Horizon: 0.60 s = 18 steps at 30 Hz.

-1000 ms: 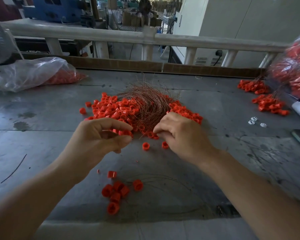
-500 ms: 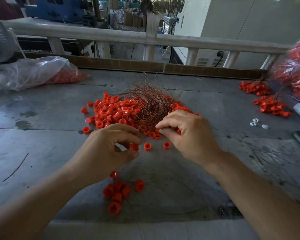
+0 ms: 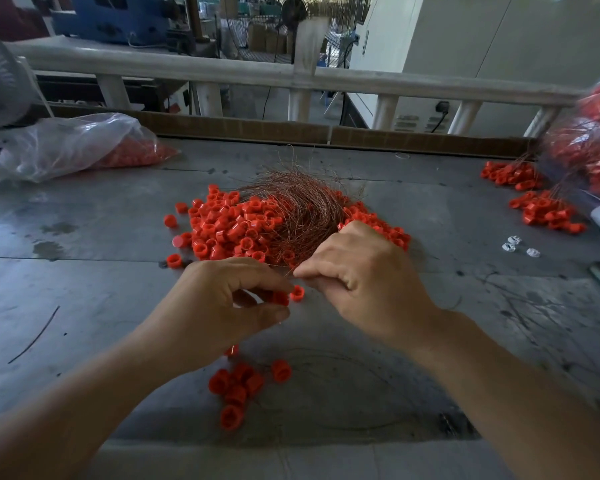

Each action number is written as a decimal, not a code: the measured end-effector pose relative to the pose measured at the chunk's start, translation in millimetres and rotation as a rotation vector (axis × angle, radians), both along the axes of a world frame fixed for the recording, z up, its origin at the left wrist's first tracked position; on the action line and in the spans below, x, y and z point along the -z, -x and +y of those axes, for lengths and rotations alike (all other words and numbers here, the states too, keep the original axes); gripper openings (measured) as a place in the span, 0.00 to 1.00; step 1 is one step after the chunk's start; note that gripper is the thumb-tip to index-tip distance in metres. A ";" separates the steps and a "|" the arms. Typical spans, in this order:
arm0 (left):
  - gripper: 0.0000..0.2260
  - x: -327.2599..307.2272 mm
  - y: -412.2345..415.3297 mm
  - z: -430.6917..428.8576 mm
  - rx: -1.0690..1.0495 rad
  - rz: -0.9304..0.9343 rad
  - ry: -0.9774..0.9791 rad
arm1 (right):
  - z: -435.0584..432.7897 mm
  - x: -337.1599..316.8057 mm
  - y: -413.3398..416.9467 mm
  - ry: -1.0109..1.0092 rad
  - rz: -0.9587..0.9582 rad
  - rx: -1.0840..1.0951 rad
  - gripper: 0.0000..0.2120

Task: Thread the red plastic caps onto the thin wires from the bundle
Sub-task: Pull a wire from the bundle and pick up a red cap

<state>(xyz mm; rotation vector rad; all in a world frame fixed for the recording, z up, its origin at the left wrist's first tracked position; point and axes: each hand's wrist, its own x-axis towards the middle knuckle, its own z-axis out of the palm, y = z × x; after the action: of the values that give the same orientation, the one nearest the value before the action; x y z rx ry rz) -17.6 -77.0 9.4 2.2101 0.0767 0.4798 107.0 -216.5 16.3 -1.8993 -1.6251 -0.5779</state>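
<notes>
At the middle of the grey table (image 3: 84, 271), the left hand (image 3: 229, 299) pinches a red cap (image 3: 279, 298). The right hand (image 3: 364, 282) pinches what seems a wire (image 3: 287, 268) from the copper bundle (image 3: 302, 209) just behind. The cap is best held steady and the wire fed straight through. Loose caps (image 3: 222, 226) ring the bundle. A railing (image 3: 187, 69) and a workshop lie past the far edge.

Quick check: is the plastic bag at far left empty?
No, red caps show through the right end of the plastic bag.
</notes>
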 end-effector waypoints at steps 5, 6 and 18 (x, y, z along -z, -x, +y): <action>0.12 0.2 -0.7 1.8 -0.024 -0.020 0.228 | -5.4 -11.3 -4.5 -0.045 0.077 0.016 0.02; 0.14 -0.1 -1.4 2.3 -0.010 -0.043 0.316 | -7.8 -15.8 -5.3 -0.078 0.132 0.015 0.02; 0.15 -9.0 1.2 -0.7 0.035 -0.070 0.729 | -11.9 -26.2 12.2 -0.052 0.237 -0.039 0.02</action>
<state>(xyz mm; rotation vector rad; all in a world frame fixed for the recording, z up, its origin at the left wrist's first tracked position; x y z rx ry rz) -18.8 -77.8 18.5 1.4773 0.1489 0.4234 94.9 -228.4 42.6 -1.8183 -1.4771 -0.3596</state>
